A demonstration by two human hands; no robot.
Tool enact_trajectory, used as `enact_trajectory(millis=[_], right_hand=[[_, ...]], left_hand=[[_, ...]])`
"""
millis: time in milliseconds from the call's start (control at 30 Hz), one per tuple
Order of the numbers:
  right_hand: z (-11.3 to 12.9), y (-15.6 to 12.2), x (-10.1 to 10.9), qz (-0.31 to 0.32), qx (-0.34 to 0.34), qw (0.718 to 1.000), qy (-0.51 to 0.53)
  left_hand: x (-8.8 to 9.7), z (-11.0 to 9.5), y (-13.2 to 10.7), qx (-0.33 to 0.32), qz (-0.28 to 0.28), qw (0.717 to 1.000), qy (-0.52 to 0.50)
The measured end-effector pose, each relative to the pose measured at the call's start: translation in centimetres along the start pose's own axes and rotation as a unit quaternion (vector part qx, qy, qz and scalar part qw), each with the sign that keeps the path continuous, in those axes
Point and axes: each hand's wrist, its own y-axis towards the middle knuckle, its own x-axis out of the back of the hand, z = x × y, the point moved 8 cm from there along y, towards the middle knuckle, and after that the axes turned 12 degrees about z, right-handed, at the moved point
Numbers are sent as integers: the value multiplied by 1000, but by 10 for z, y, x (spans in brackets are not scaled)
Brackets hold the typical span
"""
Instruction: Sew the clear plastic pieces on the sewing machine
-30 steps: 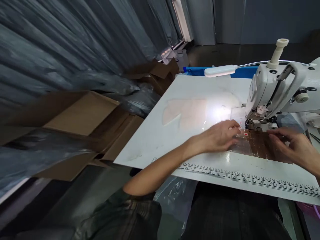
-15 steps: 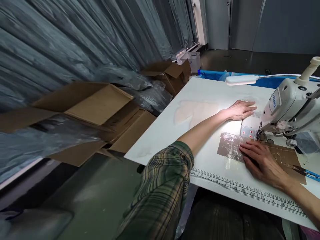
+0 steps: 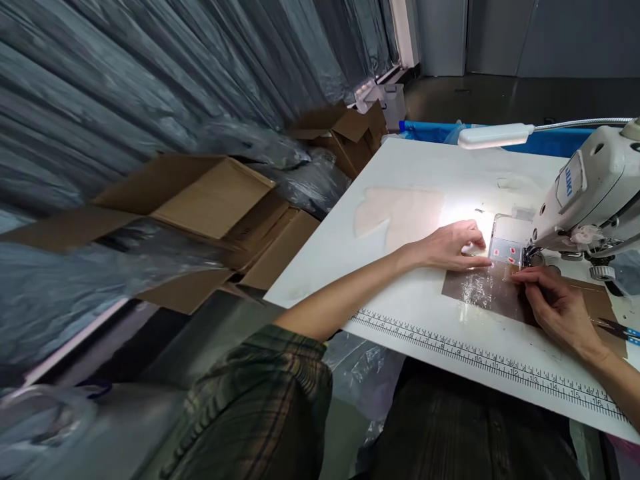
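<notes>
A brown sheet with a shiny clear surface (image 3: 470, 287) lies flat on the white sewing table, in front of the sewing machine (image 3: 595, 180). My left hand (image 3: 450, 245) rests at the sheet's far left edge, its thumb stretched out and apart from the bent fingers. Close to the presser foot (image 3: 528, 255), my right hand (image 3: 563, 307) has thumb and fingertips pinched together over the sheet; what is between them is too small to make out. Beside the foot is a metal plate with red marks (image 3: 504, 252).
Blue-handled thread snips (image 3: 620, 330) lie right of my right hand. A ruler scale (image 3: 475, 353) runs along the table's front edge. The lamp (image 3: 495, 136) hangs over the back. A pale cut piece (image 3: 400, 210) shows on the tabletop. Open cardboard boxes (image 3: 210, 200) stand to the left.
My left hand has come nearer, from the back of the table to the sheet's edge. My right hand has gone from lying flat on the sheet to a pinch beside the presser foot.
</notes>
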Motion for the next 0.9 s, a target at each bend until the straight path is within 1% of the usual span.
enact_trajectory(millis=[100,167,233,267,300,333,367,400,433,467,500,533,600,633,667,700,767,833,900], right_hand=[[-4,0,1,-8,-16,1000,11],[-8,-1,1,-3,-32,999,14],[-10,-1,0,15,-43,999,2],[-10,-1,-2,30,-44,999,-11],[-8,-2,-5,45,-42,998,-30],[-6,-2,-8,64,-36,996,-49],[-3,-2,-12,86,-28,994,-64],[0,-1,-16,111,-20,991,-71],[3,-1,-19,138,-14,988,-69],[5,0,-23,171,-17,983,-56],[6,0,-27,211,-31,976,-32],[6,0,-30,253,-57,966,3],[6,-1,-32,316,-123,936,92],[6,-1,-32,334,-158,918,141],[6,-1,-30,343,-190,902,183],[4,-1,-28,346,-217,887,214],[-2,-1,-26,349,-259,869,238],[-14,-3,-24,345,-281,866,229],[-29,-7,-24,335,-284,871,220]], left_hand=[[-1,1,-7,26,8,999,16],[4,2,-6,37,-7,999,-9],[12,2,-5,41,-28,997,-61],[15,0,-6,43,-29,993,-101],[15,-2,-6,42,-14,987,-154],[12,-5,-7,40,24,975,-216],[5,-11,-9,34,80,957,-278],[-2,-19,-12,27,144,932,-331],[-8,-26,-15,22,203,908,-367],[-12,-31,-18,21,247,893,-377],[-12,-32,-17,23,261,897,-357],[-8,-29,-13,31,240,920,-308],[8,-20,1,52,136,979,-141],[15,-19,9,57,85,994,-45],[18,-20,18,53,47,996,45],[15,-24,27,39,37,992,118],[4,-32,41,3,45,975,216],[-7,-35,46,7,60,960,272],[-13,-35,41,32,84,955,284]])
